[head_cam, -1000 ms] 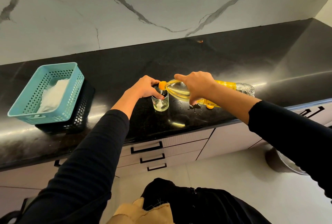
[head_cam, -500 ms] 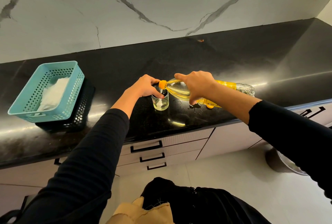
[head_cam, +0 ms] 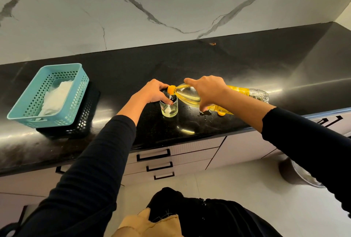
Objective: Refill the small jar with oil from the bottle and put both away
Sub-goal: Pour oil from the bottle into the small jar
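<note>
Teal basket (head_cam: 76,100), far left on the black worktop (head_cam: 247,62), sits on a black basket (head_cam: 86,122) and holds white cloth (head_cam: 57,98). Left hand (head_cam: 152,91): grip curled round the top of the small jar (head_cam: 169,109), which stands upright near the front edge with a shallow layer of pale oil. Bottle (head_cam: 190,95) is tilted near horizontal, orange neck over the jar mouth. Right hand (head_cam: 209,90): grip wrapped round the bottle's shoulder. Drops of liquid (head_cam: 205,115) lie beneath the bottle.
</note>
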